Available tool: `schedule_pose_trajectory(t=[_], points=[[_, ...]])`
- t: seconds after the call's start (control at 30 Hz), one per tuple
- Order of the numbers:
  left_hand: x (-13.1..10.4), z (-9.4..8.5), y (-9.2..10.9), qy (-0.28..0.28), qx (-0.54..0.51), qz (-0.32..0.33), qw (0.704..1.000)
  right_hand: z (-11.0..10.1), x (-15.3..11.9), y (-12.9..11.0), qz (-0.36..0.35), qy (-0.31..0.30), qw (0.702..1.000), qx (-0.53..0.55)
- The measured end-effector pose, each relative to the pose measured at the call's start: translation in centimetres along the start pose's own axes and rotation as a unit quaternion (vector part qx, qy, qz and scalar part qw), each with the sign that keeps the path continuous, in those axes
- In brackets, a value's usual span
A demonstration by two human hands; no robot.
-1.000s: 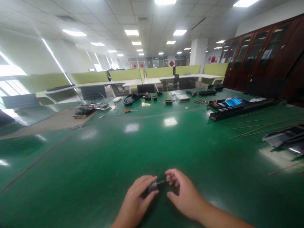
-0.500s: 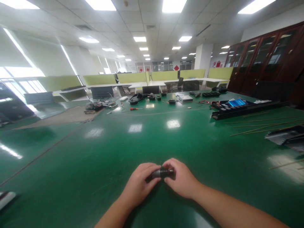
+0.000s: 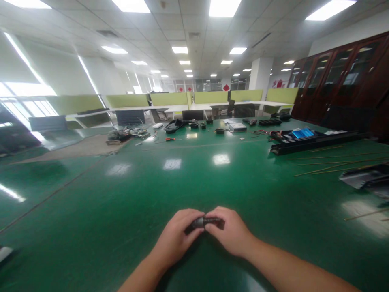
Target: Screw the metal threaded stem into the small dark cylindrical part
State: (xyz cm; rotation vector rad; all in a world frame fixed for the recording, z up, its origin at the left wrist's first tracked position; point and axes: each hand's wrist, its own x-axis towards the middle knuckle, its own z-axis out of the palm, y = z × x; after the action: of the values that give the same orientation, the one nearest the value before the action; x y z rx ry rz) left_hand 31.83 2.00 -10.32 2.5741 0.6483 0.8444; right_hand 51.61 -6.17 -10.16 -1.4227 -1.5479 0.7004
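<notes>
A short dark cylinder (image 3: 199,222) with a grey barrel and a narrower black section lies crosswise between my two hands; its exact kind is not clear. My left hand (image 3: 179,232) wraps round the left, thicker end, thumb below and fingers above. Pinched on the narrower right section, my right hand (image 3: 231,230) has its fingertips close against those of the left. Both ends of the cylinder are partly covered by the fingers. The hands are low over the green tabletop (image 3: 146,194), near its front.
A red-handled screwdriver (image 3: 172,139), a black tray-like part (image 3: 174,126) and a white box (image 3: 237,127) lie toward the back. At right are a long black channel (image 3: 304,144) and thin rods (image 3: 331,164). A cluttered pile (image 3: 118,136) sits at back left.
My right hand has shifted slightly left along the cylinder, now covering more of its black section and meeting the left fingertips. My left hand keeps its hold almost in place.
</notes>
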Motion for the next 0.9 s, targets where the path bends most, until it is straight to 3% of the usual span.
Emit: schedule_pose_trajectory(t=[0.27,0.9], points=[[-0.1,0.3,0.1,-0.009,-0.006,0.023,1.000,-0.1,0.2,0.2,0.010,0.002,1.000,0.014],[0.2,0.0,1.3,0.018,-0.040,-0.039,0.998,-0.3,0.3,0.1,0.025,-0.001,1.000,0.013]])
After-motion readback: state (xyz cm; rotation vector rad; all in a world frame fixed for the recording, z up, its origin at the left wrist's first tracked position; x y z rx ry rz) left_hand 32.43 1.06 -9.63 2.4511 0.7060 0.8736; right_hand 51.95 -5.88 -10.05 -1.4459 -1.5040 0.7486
